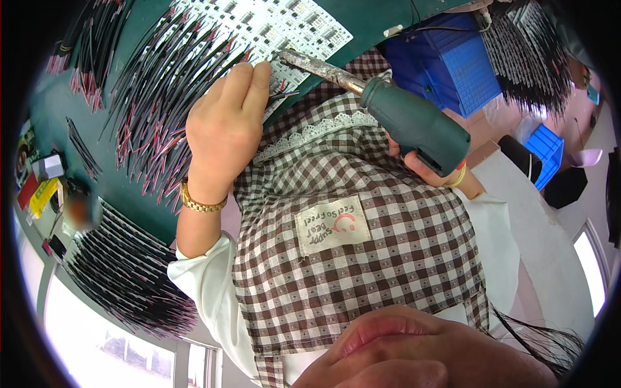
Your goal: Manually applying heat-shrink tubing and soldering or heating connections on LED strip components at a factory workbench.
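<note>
My left hand (226,126), with a gold watch or bracelet at its wrist, is closed in a pinch over a white circuit board (330,39). Thin wires (284,95) poke out from beneath its fingers; where the fingertips grip them is partly hidden. In my right hand (424,169) is a soldering iron (414,123) with a thick dark green handle. Its metal barrel points left, and the tip is just beside my left fingertips, above the board. A dense row of black wires with red ends (162,110) fans across the board's left part and over the green table mat.
More wire bundles lie at the far left (97,52), and a large one hangs over the table's near-left edge (123,278). A blue crate (446,64) stands right of the table, with another wire bundle (527,55) beyond it. A cable (440,28) runs along the far right edge.
</note>
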A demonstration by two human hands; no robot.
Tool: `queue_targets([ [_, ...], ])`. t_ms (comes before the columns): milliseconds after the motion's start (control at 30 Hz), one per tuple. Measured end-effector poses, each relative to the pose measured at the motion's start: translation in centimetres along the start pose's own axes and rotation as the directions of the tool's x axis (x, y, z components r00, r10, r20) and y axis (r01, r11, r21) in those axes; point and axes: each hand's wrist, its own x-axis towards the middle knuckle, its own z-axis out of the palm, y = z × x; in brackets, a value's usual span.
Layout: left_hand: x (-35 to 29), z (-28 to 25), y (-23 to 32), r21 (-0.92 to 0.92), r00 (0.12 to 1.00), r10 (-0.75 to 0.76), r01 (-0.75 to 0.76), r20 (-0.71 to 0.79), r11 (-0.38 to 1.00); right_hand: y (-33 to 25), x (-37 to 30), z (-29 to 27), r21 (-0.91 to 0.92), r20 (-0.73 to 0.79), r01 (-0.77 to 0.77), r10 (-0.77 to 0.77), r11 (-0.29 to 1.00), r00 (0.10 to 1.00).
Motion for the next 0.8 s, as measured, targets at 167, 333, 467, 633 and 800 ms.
queue_targets([
  [167,0.5,-0.6,0.3,0.035,1.0,-0.007,0.007,0.007,0.999,0.0,-0.1,-0.8,-0.181,0.087,0.206,-0.193,0.962,0.977],
  [333,0.4,-0.7,0.7,0.033,0.999,-0.033,0.033,0.009,0.999,-0.9,-0.5,0.0,-0.038,-0.198,0.058,-0.065,0.998,0.978],
  [467,0.7,-2.2,0.5,0.008,0.995,-0.01,0.009,0.094,1.0,0.0,-1.5,-0.1,0.026,-0.203,0.008,-0.003,1.0,0.979],
  [633,0.0,-4.9,1.7,-0.14,0.984,-0.094,0.073,-0.148,0.987,1.3,-1.3,-0.4,-0.043,-0.157,0.045,-0.051,0.998,0.986],
  [800,-1.0,-2.2,2.8,-0.429,0.955,-0.247,0.156,-0.163,0.89,2.2,-1.1,0.8,0.102,-0.193,0.071,-0.051,0.992,0.98],
])
